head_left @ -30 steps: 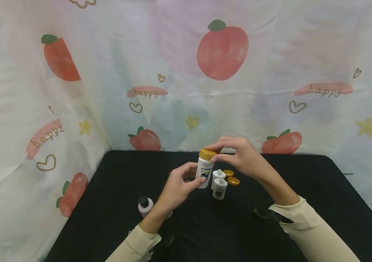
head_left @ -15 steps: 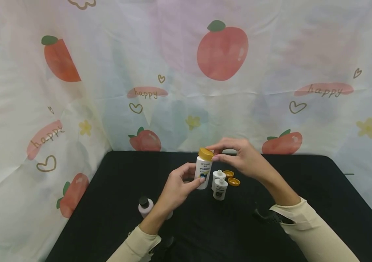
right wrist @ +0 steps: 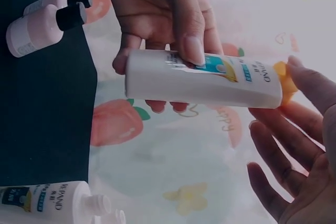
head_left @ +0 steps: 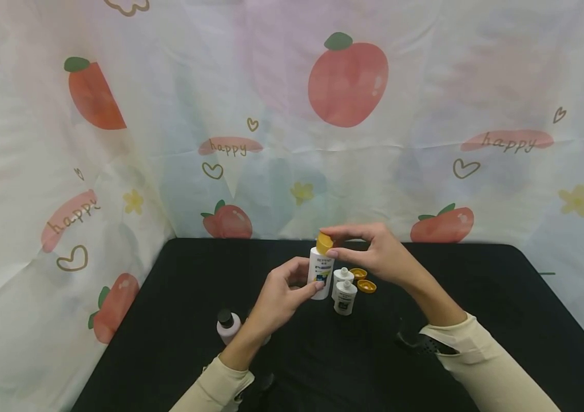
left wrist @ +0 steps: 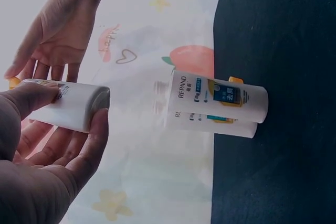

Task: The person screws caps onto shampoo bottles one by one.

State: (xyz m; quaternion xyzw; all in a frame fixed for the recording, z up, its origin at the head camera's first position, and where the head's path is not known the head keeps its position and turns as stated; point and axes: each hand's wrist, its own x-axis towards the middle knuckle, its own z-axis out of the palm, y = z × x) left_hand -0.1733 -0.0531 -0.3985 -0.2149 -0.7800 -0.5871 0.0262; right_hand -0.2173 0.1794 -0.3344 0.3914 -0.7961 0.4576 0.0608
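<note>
My left hand (head_left: 280, 294) grips a white shampoo bottle (head_left: 320, 274) round its body, thumb across the printed label. It is held off the table, nearly upright. The thumb and fingers of my right hand (head_left: 376, 252) pinch its yellow cap (head_left: 324, 244), which sits at the neck, turned out of line with the flat body. In the left wrist view, the cap is mostly hidden behind the left hand. Just right of the held bottle stand two like bottles (left wrist: 218, 95) with bare white nozzles. Two yellow caps (head_left: 366, 286) lie beside them with their hollow sides showing.
Pinkish bottles (right wrist: 34, 31) with black caps stand at the left of the black table (head_left: 168, 320), partly behind the left forearm in the head view. A fruit-print curtain (head_left: 271, 114) hangs behind and at the left side.
The yellow cap has turned on the bottle, from broad side to narrow side facing the head camera. My right hand has dipped slightly with it. My left hand has hardly moved.
</note>
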